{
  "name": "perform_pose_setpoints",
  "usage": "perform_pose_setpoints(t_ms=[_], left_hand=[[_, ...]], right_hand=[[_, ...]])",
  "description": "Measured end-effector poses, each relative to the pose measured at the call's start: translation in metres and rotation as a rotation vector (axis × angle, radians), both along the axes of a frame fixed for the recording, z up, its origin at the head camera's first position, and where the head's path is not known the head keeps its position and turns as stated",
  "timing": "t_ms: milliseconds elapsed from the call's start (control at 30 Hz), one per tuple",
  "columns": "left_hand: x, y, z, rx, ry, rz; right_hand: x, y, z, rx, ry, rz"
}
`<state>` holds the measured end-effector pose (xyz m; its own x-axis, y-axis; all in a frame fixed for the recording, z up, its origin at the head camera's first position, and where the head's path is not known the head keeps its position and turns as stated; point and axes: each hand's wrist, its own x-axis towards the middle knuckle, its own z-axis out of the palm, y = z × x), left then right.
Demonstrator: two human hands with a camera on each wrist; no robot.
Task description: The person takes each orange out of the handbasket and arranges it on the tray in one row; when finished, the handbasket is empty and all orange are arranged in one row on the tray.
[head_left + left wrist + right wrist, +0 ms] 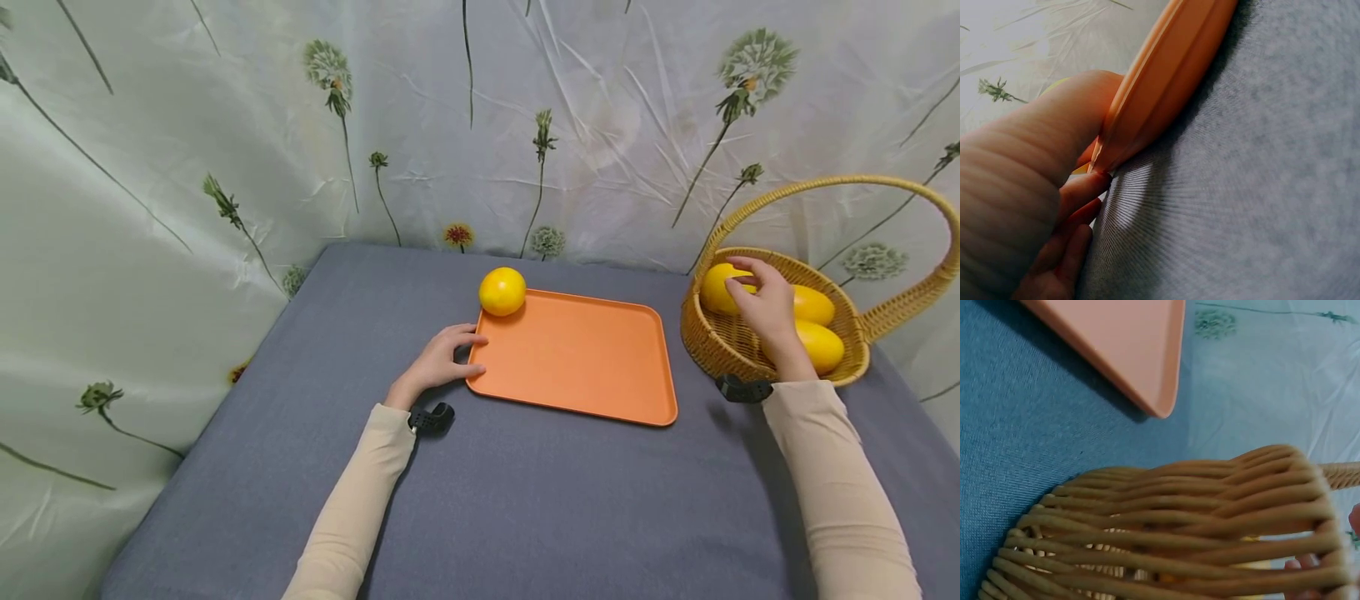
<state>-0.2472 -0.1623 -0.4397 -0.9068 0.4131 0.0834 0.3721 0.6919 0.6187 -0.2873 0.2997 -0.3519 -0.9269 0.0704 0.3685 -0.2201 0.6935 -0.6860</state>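
Observation:
My left hand (442, 357) holds the left edge of an orange rectangular tray (577, 354), its thumb and fingers at the rim. The left wrist view shows that tray rim (1160, 81) close up. On the tray's far left corner sits a round yellow fruit (502, 292). Over a wicker basket (720, 354) at the right, my right hand (772, 312) has thumb and fingers parted, just above a yellow fruit (716, 292). Two more smooth, longish yellow fruits (819, 346) lie in the basket. In the right wrist view, the basket's woven side (1179, 531) hides most of the hand.
The basket's tall arched handle (825, 183) rises behind and to the right of my right hand. Everything stands on a grey-blue cloth surface (570, 500). A pale curtain (450, 125) printed with dandelions hangs along the back and left.

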Motion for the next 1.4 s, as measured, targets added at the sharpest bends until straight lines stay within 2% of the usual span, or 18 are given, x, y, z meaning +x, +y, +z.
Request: perform_pose_setpoints(t_ms=[267, 533, 633, 767, 967, 1100, 1233, 1400], left_hand=[[-0.001, 0.000, 0.000, 0.008, -0.003, -0.001], [0.001, 0.002, 0.001, -0.003, -0.016, -0.009], [0.000, 0.002, 0.001, 0.001, -0.017, -0.008], [0.000, 0.001, 0.001, 0.003, -0.012, -0.004], [0.000, 0.000, 0.002, 0.002, -0.030, 0.000], [-0.001, 0.000, 0.002, 0.006, -0.035, 0.005], [-0.002, 0.001, 0.003, 0.006, -0.033, 0.007], [-0.001, 0.001, 0.001, 0.003, -0.040, 0.010]], right_hand=[[-0.015, 0.005, -0.003, 0.098, -0.115, -0.052], [-0.026, 0.009, -0.010, 0.050, -0.259, -0.094], [-0.028, 0.010, -0.013, 0.048, -0.250, -0.099], [-0.031, 0.012, -0.015, 0.099, -0.241, -0.048], [-0.034, 0.019, -0.020, 0.192, -0.337, 0.061], [-0.033, 0.018, -0.021, 0.221, -0.345, 0.042], [-0.032, 0.016, -0.023, 0.237, -0.322, -0.004], [-0.031, 0.014, -0.025, 0.271, -0.293, -0.022]])
